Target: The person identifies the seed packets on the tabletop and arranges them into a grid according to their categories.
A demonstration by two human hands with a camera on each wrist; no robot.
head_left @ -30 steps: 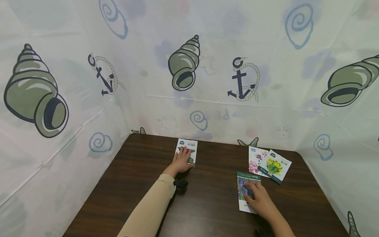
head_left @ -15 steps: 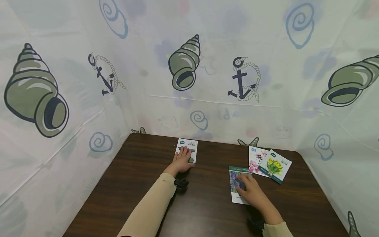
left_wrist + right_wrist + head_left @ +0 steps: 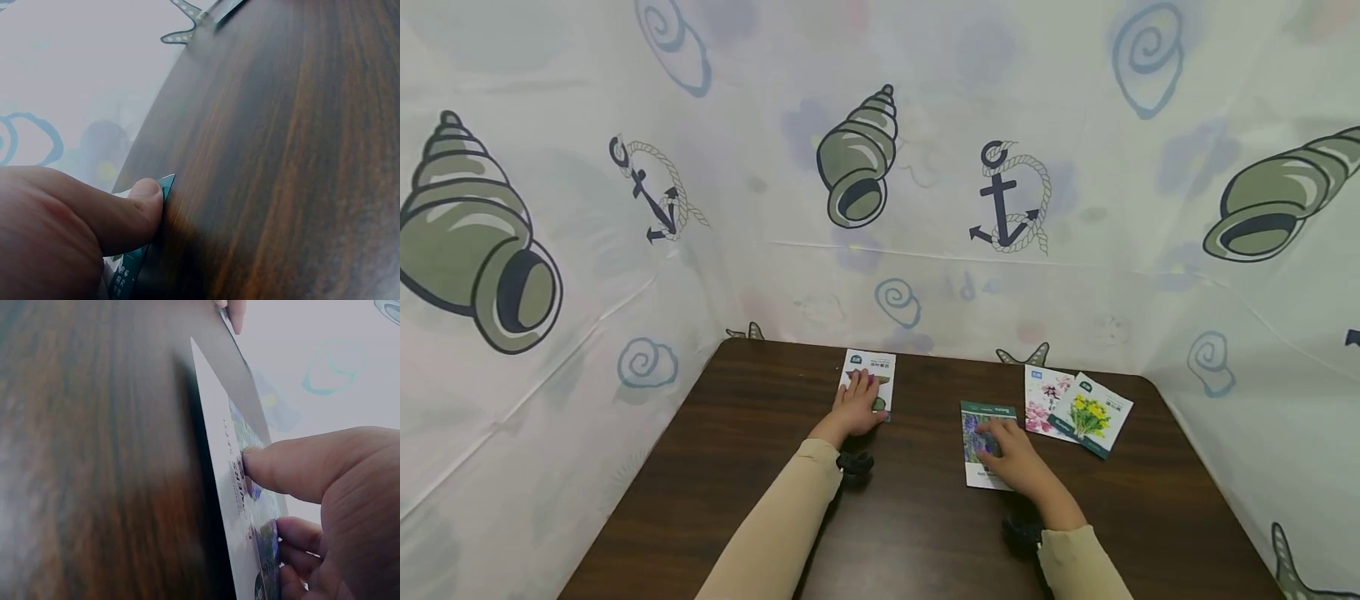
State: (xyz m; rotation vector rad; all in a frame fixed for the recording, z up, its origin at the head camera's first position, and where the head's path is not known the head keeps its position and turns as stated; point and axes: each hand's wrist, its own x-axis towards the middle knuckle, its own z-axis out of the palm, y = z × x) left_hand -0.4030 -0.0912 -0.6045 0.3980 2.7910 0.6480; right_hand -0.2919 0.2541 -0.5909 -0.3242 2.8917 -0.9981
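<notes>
My left hand (image 3: 852, 410) rests flat, fingers spread, on a white seed packet (image 3: 874, 362) near the table's far edge. In the left wrist view the thumb (image 3: 142, 209) lies along that packet's green edge (image 3: 131, 269). To the right, the thumb and fingers of my right hand (image 3: 1021, 461) touch the face of a seed packet (image 3: 973, 423) printed with purple flowers. In the right wrist view thumb and fingers are slightly bent on this packet's printed side (image 3: 231, 494), and a dark shadow runs beneath its near edge. The hands cover parts of both packets.
Right of my right hand lie a pink-flower seed packet (image 3: 1039, 410) and, overlapping it, a yellow-flower packet (image 3: 1090, 415). They sit near the back of the dark wooden table (image 3: 917, 508). A white curtain (image 3: 760, 275) with shells and anchors surrounds the table's far and side edges.
My right hand has slid the purple-flower packet left and away from me, toward the left hand's packet. The left hand has stayed in place. The view has shifted slightly.
</notes>
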